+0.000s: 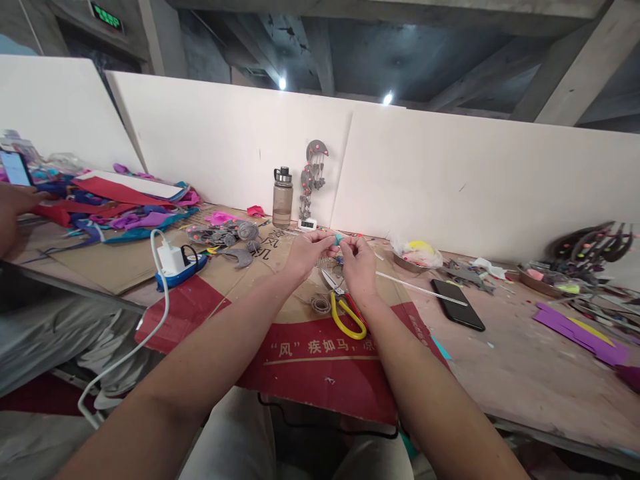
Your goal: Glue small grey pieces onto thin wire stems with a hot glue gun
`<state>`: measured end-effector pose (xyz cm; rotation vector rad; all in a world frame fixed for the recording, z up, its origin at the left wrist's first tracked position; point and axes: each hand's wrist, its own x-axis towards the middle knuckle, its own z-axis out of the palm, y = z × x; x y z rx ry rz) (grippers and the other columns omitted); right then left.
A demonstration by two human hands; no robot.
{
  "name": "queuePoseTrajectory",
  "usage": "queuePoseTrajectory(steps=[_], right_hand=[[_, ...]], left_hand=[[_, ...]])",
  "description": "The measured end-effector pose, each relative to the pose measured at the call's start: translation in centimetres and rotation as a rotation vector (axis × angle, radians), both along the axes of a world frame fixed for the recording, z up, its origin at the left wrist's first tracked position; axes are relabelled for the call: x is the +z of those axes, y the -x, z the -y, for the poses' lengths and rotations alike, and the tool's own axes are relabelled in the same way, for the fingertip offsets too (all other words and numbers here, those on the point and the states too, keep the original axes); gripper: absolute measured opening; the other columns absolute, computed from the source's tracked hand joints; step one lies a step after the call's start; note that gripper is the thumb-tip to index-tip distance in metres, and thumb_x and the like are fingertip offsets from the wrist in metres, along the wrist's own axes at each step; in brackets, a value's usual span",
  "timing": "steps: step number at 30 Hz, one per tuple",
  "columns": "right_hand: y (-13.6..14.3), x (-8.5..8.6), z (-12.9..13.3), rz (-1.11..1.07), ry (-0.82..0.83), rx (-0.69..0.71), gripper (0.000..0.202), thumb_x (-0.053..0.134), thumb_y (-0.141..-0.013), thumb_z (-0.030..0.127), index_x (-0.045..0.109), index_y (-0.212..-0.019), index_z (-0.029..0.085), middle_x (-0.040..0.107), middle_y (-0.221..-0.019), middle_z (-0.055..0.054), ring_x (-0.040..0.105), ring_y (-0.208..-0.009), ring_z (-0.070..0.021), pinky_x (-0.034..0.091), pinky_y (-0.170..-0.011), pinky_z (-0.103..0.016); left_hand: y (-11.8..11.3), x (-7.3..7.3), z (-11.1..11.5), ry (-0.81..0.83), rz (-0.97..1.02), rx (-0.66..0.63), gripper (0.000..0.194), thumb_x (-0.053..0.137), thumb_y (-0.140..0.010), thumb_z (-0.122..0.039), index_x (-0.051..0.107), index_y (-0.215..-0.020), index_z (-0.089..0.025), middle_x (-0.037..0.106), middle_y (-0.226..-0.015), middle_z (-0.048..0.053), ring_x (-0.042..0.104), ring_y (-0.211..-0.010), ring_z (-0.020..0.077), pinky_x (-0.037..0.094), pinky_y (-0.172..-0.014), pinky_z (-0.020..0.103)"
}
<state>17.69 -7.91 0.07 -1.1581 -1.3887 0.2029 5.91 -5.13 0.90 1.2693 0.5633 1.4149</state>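
- Left hand (313,252): fingertips are closed in a narrow pinch, holding the teal piece (338,239).
- Right hand (359,261): fingertips are drawn together on the right side of the teal piece.
- Teal piece: located between the two hands, above the cardboard (327,390); the fingers cover part of it.
- Scissors (349,322): just on the near side of the grip, blades pointing away from the person, yellow and red handles toward the person.
- Coil (321,305): near side of the grip, just left of the scissors.
- White rod (420,288): runs rightward from beside the right hand; its far-right end lies over the phone (457,305).
- Bottle (283,202): upright, beyond and left of the grip.
- Clock (307,225): just beyond the left hand.
- White panel (470,177): stands behind the work area and bounds the far side.
- Power strip (181,271): left of the grip, well apart, near the table edge.
- Cardboard edge: projects toward the person's lap.
- Tabletop (505,360): its surface shows right of the grip, between phone and purple sheet (580,333).
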Motion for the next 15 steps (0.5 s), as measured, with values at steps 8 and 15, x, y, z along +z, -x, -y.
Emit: queuePoseTrajectory(steps=[8, 15], right_hand=[[-0.18, 0.07, 0.23, 0.172, -0.060, -0.081, 0.023, 0.044, -0.090, 0.033, 0.056, -0.077, 0.018, 0.061, -0.078, -0.004, 0.050, -0.074, -0.0168, 0.038, -0.073, -0.031], [-0.17, 0.16, 0.40, 0.192, -0.050, -0.094, 0.020, 0.047, -0.089, 0.032, 0.057, -0.078, 0.018, 0.061, -0.078, -0.003, 0.051, -0.073, -0.0168, 0.038, -0.072, -0.030]], left_hand=[[0.18, 0.18, 0.21, -0.001, -0.004, -0.050, 0.023, 0.075, -0.065, -0.032, 0.067, -0.072, -0.011, 0.063, -0.068, 0.002, 0.057, -0.062, 0.0082, 0.050, -0.071, 0.027], [0.18, -0.39, -0.56, -0.055, -0.087, 0.057, 0.021, 0.072, -0.067, -0.032, 0.067, -0.073, -0.012, 0.063, -0.066, 0.002, 0.055, -0.060, 0.0089, 0.046, -0.063, 0.024]])
